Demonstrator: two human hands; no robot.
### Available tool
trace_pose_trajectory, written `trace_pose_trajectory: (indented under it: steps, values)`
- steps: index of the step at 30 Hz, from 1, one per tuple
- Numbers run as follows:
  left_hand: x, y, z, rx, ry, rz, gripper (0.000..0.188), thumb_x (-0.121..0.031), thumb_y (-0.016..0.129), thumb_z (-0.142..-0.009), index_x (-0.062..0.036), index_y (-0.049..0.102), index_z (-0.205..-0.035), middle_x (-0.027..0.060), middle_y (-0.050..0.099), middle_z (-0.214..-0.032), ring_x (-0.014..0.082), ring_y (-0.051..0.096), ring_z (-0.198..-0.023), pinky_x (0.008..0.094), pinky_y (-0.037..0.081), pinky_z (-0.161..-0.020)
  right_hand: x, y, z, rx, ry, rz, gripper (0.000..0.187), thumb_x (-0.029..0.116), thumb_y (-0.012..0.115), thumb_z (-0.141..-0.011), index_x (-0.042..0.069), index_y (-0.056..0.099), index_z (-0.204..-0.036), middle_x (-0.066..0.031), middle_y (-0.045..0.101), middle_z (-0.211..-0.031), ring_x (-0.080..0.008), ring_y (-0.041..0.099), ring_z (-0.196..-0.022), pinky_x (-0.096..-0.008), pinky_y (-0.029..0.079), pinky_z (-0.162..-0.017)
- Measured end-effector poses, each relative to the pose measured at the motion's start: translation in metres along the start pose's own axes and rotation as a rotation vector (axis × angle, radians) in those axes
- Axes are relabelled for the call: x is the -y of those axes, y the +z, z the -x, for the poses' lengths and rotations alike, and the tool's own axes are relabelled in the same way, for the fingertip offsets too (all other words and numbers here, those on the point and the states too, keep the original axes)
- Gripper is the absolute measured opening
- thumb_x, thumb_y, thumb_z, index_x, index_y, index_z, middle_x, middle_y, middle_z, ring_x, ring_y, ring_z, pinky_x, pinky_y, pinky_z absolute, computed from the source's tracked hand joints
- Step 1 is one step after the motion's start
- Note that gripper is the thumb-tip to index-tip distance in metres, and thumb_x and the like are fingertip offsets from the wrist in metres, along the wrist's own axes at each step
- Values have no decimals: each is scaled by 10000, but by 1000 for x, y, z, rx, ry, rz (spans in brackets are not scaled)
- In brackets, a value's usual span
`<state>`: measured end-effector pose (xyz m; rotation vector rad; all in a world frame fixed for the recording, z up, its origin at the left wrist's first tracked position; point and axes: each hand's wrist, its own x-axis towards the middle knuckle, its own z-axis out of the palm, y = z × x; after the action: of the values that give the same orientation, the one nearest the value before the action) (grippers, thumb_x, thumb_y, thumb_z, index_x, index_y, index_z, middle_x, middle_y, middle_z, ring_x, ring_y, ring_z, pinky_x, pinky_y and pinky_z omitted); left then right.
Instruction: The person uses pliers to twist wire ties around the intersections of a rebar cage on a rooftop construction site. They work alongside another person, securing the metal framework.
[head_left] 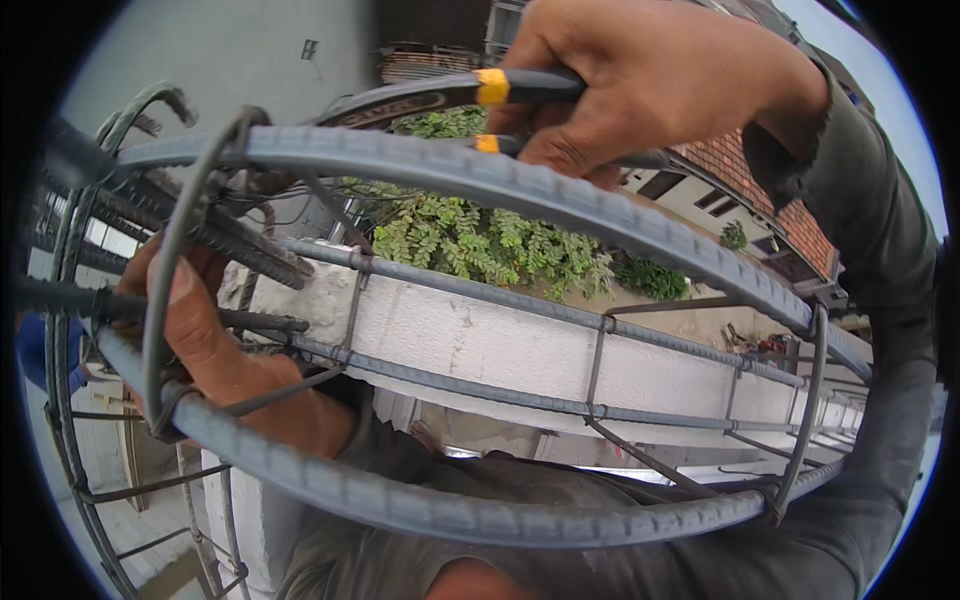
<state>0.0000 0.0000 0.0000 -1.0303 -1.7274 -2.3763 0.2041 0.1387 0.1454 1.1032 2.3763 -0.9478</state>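
Observation:
A cage of grey ribbed rebar point(480, 185) with thin bent stirrups point(185, 260) fills the view close up. At the top, my right hand point(640, 90) is closed around the handles of a pair of pincers point(405, 103), black with yellow bands. The pincers' jaws are hidden behind the near bar, close to a joint where thin tie wire point(275, 207) loops about the bars. My left hand point(225, 360) is inside the cage at the left, thumb up beside a stirrup. Its partly hidden fingers curl around a short rebar end point(265, 320).
A white wall top or beam point(500, 340) runs lengthwise beneath the cage, with rough concrete at its left end. Other upright rebar point(65, 370) stands at the far left. Far below are leafy plants point(490, 235) and a building with a tiled roof point(720, 160).

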Motion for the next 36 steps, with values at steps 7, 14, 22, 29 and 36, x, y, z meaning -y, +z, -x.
trace_pose_trajectory:
  steps: [7,14,22,29,36]
  values:
    - [-12,7,-9,47,132,193,369,-91,797,-883,103,616,-1139,211,732,-991,192,706,-809,302,560,-733,0,12,7,-754,-228,742,311,117,851,-740,37,644,-958,-99,610,-672,-322,635,-653,-419,488,-624]
    - [-4,4,-7,84,182,234,379,-40,781,-873,98,591,-1170,224,737,-1026,198,732,-860,304,580,-771,-16,18,-2,-1032,-543,1030,507,196,881,-689,102,540,-1053,-64,631,-829,-231,665,-674,-379,470,-537]
    - [-4,1,-5,94,179,195,383,-37,779,-868,101,587,-1169,237,735,-1036,209,737,-870,319,586,-793,38,-13,57,-1021,-722,1876,753,238,819,-717,-10,585,-1388,-149,648,-1034,-324,657,-922,-453,596,-816]
    - [-9,5,-5,86,174,273,373,-24,760,-880,109,588,-1183,243,733,-1045,211,735,-893,320,580,-817,2,4,17,-924,-447,1054,470,208,874,-723,-18,715,-1103,-120,716,-970,-205,666,-804,-355,537,-665]
    - [-3,5,-7,80,247,197,330,-43,769,-879,96,617,-1137,201,747,-987,174,720,-859,297,567,-794,2,-2,12,-47,-108,-263,399,322,846,-851,-52,728,-923,-119,664,-613,-168,661,-528,-310,521,-514]
